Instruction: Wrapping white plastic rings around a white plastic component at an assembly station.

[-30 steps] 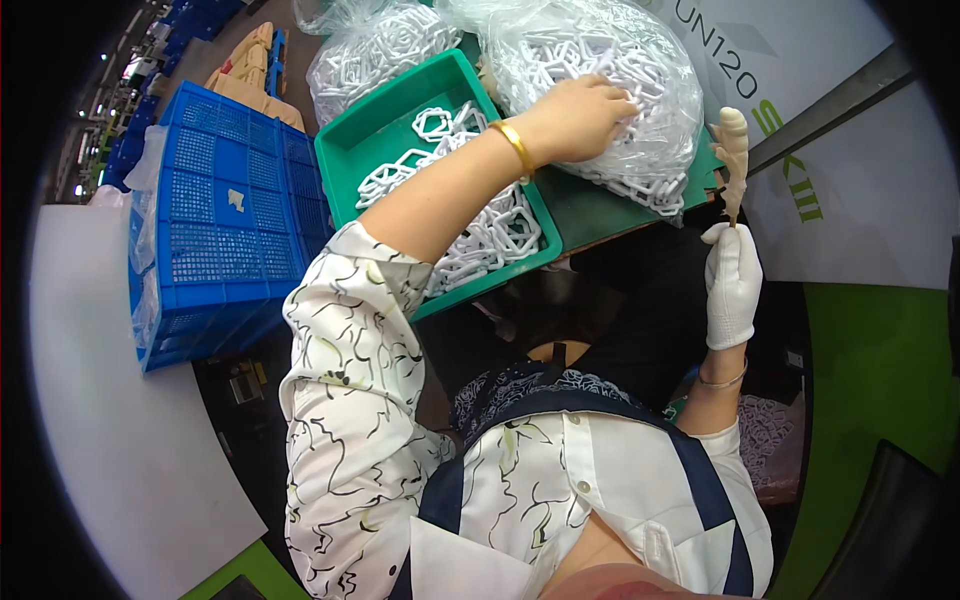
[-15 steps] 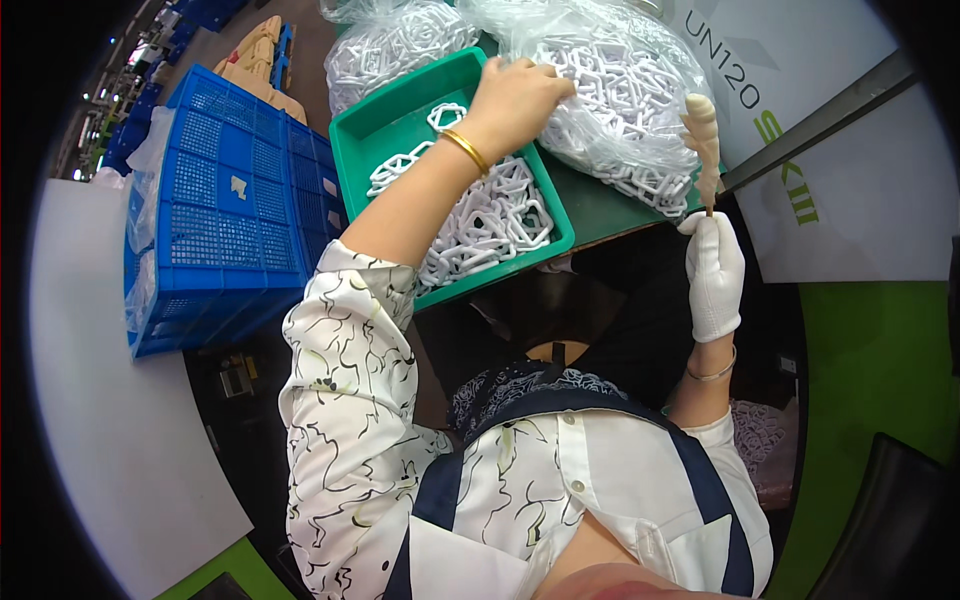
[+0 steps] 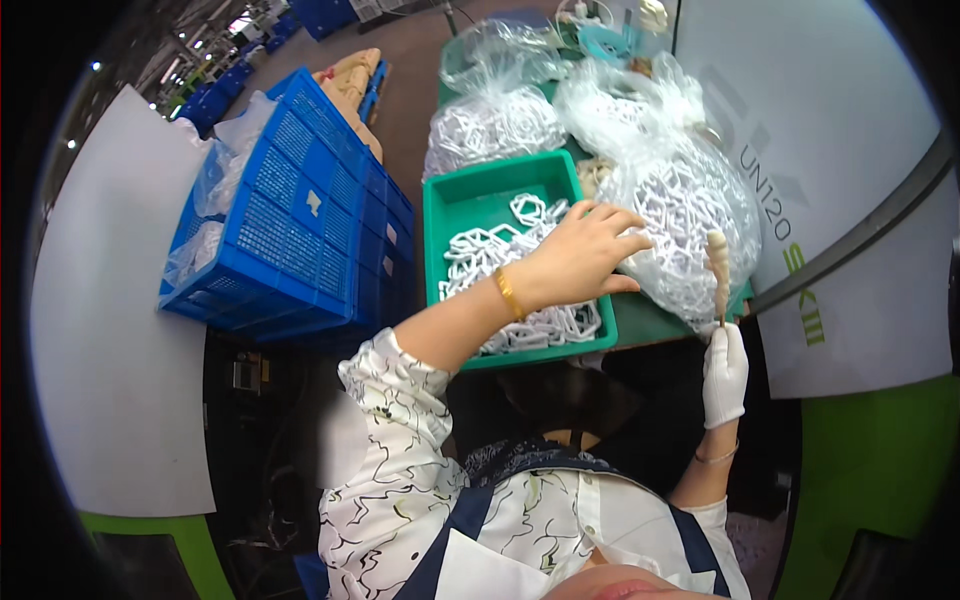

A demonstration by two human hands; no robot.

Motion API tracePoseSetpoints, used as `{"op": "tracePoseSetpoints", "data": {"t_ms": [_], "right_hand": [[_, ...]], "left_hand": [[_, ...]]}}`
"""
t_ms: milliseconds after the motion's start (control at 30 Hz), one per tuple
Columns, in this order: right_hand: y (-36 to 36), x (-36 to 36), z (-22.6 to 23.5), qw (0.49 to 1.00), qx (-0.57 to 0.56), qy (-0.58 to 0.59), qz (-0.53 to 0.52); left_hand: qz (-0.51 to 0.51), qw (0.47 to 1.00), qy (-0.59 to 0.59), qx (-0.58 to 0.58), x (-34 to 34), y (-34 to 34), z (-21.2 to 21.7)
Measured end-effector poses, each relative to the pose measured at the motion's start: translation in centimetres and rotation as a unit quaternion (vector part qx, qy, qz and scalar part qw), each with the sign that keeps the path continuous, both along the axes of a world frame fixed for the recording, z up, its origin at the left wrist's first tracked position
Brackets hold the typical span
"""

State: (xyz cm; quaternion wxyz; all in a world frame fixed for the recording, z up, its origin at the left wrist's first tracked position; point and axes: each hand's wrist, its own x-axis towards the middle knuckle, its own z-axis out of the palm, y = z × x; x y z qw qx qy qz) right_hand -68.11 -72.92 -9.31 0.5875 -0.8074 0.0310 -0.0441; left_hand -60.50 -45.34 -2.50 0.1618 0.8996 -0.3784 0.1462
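My bare left hand (image 3: pixel 585 258), with a gold bracelet at the wrist, hangs over the right rim of a green bin (image 3: pixel 433 225). Its fingers are spread and nothing shows in them. White plastic links (image 3: pixel 470 258) lie heaped in the bin. Beside the fingertips bulges a clear bag (image 3: pixel 690 205) full of the same links; whether the fingers touch it I cannot tell. My right hand (image 3: pixel 725 375), in a white glove, is closed around a thin stick. A pale, lumpy, twisted piece (image 3: pixel 719 268) sits upright on that stick, in front of the bag.
Another clear bag of white links (image 3: pixel 497 128) stands behind the bin. Stacked blue crates (image 3: pixel 300 205) rise on the left. A white machine panel (image 3: pixel 850 200) with a dark rail borders the right side. A blue-green round item (image 3: pixel 603 42) lies at the back.
My view has shifted, showing more of the table's far end. My left hand has come from the bin's far rim nearer along its right side, fingers spreading. My right hand still holds the stick.
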Motion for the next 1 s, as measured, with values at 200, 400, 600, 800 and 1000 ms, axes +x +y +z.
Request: {"op": "tracePoseSetpoints", "data": {"t_ms": [200,400,600,800,1000], "right_hand": [[0.7,0.6,-0.3,0.999,-0.004,-0.018,0.027],[2.1,0.0,-0.3,0.999,-0.002,0.003,0.054],[1.8,-0.8,-0.6,0.998,-0.036,-0.002,0.058],[2.3,-0.3,-0.8,0.997,-0.012,-0.035,0.067],[3.3,0.1,-0.3,0.997,-0.012,-0.021,0.077]], "left_hand": [[0.137,0.982,0.095,0.089,-3.0,6.3,-3.7],[0.161,0.978,0.109,0.072,-4.2,7.0,-6.0],[0.113,0.981,0.157,0.005,-4.0,8.4,-5.6],[0.183,0.928,0.171,-0.275,-2.1,10.4,-8.0],[0.249,0.877,0.250,-0.326,-0.6,13.7,-8.2]]}}
